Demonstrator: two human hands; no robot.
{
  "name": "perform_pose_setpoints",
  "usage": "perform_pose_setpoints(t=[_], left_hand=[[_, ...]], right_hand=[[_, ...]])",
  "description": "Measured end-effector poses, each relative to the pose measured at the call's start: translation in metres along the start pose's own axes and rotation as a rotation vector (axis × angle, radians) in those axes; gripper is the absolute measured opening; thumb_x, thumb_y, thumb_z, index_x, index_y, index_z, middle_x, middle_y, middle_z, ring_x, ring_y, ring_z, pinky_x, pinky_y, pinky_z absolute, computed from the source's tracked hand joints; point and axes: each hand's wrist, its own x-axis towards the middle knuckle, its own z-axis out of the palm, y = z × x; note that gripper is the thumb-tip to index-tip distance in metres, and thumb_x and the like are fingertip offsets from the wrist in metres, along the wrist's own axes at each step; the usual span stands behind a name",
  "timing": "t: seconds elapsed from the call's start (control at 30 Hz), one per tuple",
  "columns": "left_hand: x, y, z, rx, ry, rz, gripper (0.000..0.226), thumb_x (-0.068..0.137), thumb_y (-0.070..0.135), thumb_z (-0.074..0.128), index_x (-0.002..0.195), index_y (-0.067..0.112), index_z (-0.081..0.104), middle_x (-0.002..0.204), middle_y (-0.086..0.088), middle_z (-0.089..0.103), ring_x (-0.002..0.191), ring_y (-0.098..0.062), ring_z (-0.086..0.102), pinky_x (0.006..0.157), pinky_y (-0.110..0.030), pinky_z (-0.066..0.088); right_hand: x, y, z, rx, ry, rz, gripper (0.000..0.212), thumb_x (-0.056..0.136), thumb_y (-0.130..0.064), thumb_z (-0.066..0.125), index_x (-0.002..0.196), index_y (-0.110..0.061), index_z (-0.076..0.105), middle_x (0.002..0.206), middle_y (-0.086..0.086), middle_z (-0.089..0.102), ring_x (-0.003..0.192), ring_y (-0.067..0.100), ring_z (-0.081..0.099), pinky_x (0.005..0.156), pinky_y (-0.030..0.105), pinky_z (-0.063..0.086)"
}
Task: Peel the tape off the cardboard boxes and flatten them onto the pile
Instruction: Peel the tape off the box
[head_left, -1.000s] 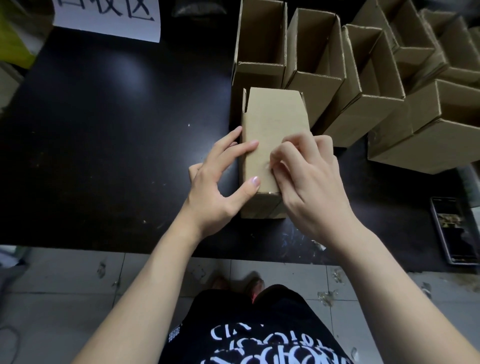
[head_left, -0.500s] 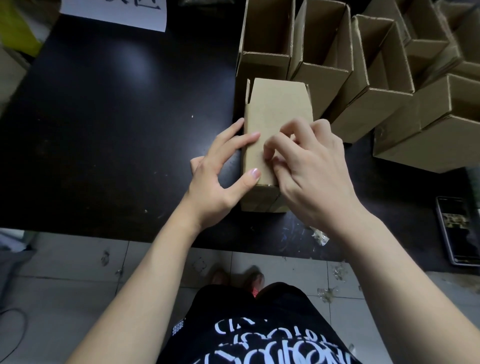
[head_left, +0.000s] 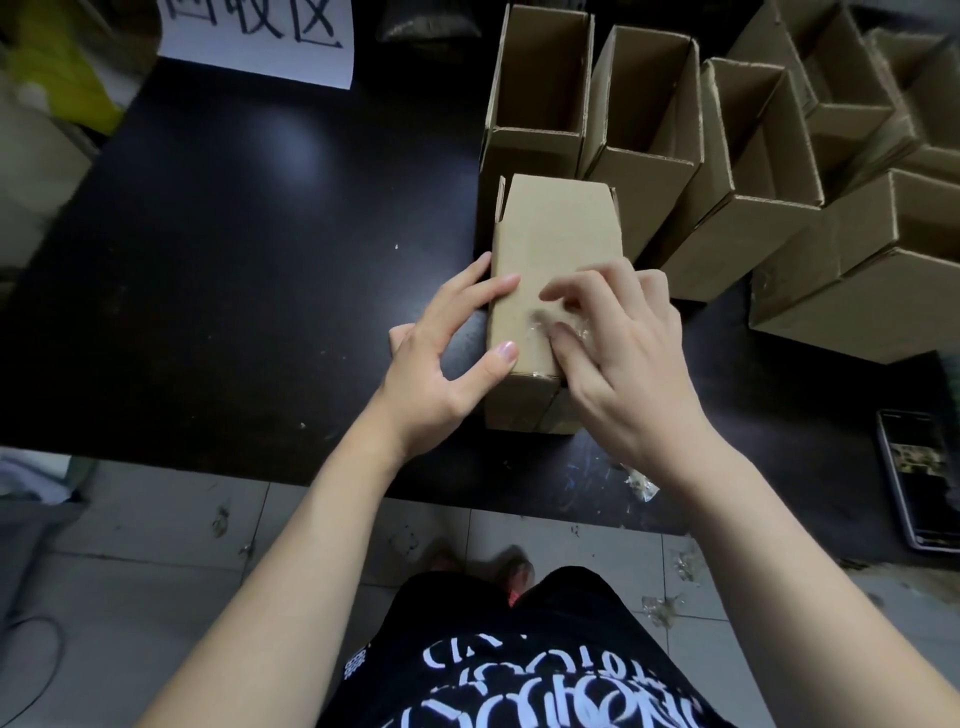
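Now one closed box (head_left: 550, 234) lies on the black table (head_left: 234, 260), near its front edge. The left hand (head_left: 441, 364) braces the box's left side with fingers spread and straight. On top, the right hand (head_left: 639, 374) pinches one crumpled strip of clear tape (head_left: 574, 326), a little blurred. Behind stand at least five open boxes (head_left: 644, 171). One phone (head_left: 919, 478) lies at the right and one paper sign (head_left: 254, 47) at the far side.
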Motion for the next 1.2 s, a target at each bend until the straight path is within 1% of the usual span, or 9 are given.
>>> perform_pose_setpoints(t=[0.1,0.2,0.33,0.47,0.57,0.73,0.87,1.0,1.2], left_hand=[[-0.001,-0.001,0.000,-0.020,0.008,-0.001,0.051,0.092,0.048,0.057,0.141,0.051,0.048,0.161,0.026,0.030,0.147,0.000,0.032,0.123,-0.051,0.018],[0.000,-0.001,0.000,-0.030,0.007,-0.006,0.051,0.091,0.050,0.056,0.141,0.053,0.047,0.161,0.026,0.030,0.147,-0.001,0.032,0.121,-0.058,0.022],[0.001,0.002,-0.002,-0.018,-0.006,-0.019,0.051,0.091,0.053,0.055,0.141,0.054,0.046,0.160,0.029,0.029,0.147,0.000,0.031,0.122,-0.053,0.020],[0.002,0.004,-0.002,0.023,-0.026,-0.018,0.050,0.093,0.048,0.057,0.140,0.055,0.045,0.159,0.032,0.028,0.145,0.004,0.031,0.114,-0.023,0.012],[0.004,0.006,-0.002,0.069,-0.019,-0.005,0.051,0.093,0.048,0.057,0.143,0.052,0.046,0.158,0.033,0.027,0.143,0.009,0.030,0.109,-0.015,0.009],[0.011,0.011,0.001,0.196,0.035,0.041,0.052,0.093,0.052,0.059,0.143,0.044,0.051,0.162,0.031,0.022,0.145,0.008,0.027,0.107,-0.018,0.013],[0.016,0.015,0.007,0.275,0.077,0.053,0.056,0.092,0.059,0.056,0.145,0.042,0.050,0.164,0.028,0.020,0.146,0.008,0.025,0.106,-0.022,0.017],[0.019,0.020,0.016,0.304,0.090,0.046,0.056,0.093,0.058,0.055,0.147,0.042,0.048,0.164,0.027,0.023,0.147,0.008,0.023,0.106,-0.025,0.017],[0.025,0.025,0.024,0.380,0.116,0.036,0.058,0.092,0.063,0.051,0.146,0.042,0.049,0.164,0.025,0.025,0.148,0.003,0.025,0.107,-0.037,0.021]], right_hand=[[0.004,-0.002,-0.002,0.011,-0.003,-0.010,0.014,0.095,-0.031,0.059,0.107,-0.028,0.067,0.111,-0.007,0.053,0.103,0.020,0.041,0.095,0.042,0.036],[0.010,-0.004,-0.004,0.020,0.009,-0.012,0.009,0.091,-0.034,0.064,0.095,-0.029,0.069,0.104,-0.009,0.054,0.098,0.018,0.042,0.093,0.041,0.035],[0.015,-0.003,-0.004,0.004,-0.006,-0.013,0.009,0.091,-0.034,0.064,0.091,-0.027,0.068,0.104,-0.008,0.056,0.097,0.018,0.041,0.090,0.038,0.032],[0.016,-0.003,-0.004,-0.058,-0.032,-0.020,0.014,0.093,-0.034,0.059,0.094,-0.023,0.068,0.109,-0.003,0.055,0.099,0.024,0.046,0.090,0.041,0.032],[0.016,-0.002,-0.001,-0.063,-0.045,-0.009,0.017,0.096,-0.030,0.054,0.093,-0.018,0.066,0.113,0.001,0.057,0.101,0.027,0.047,0.090,0.046,0.037],[0.003,0.005,-0.007,0.275,-0.021,0.035,0.011,0.102,-0.026,0.051,0.096,-0.022,0.059,0.118,-0.006,0.062,0.109,0.020,0.049,0.096,0.050,0.044],[-0.012,0.007,-0.019,0.647,0.012,0.168,0.011,0.104,-0.021,0.055,0.099,-0.025,0.064,0.109,-0.009,0.072,0.117,0.008,0.061,0.101,0.035,0.050],[-0.024,0.014,-0.028,0.701,0.118,0.281,0.009,0.100,-0.014,0.065,0.093,-0.013,0.071,0.089,-0.009,0.074,0.095,0.009,0.069,0.089,0.023,0.052],[-0.049,0.018,-0.028,0.665,0.167,0.358,0.009,0.098,-0.014,0.067,0.093,-0.017,0.074,0.091,-0.011,0.073,0.096,0.010,0.069,0.087,0.020,0.052]])
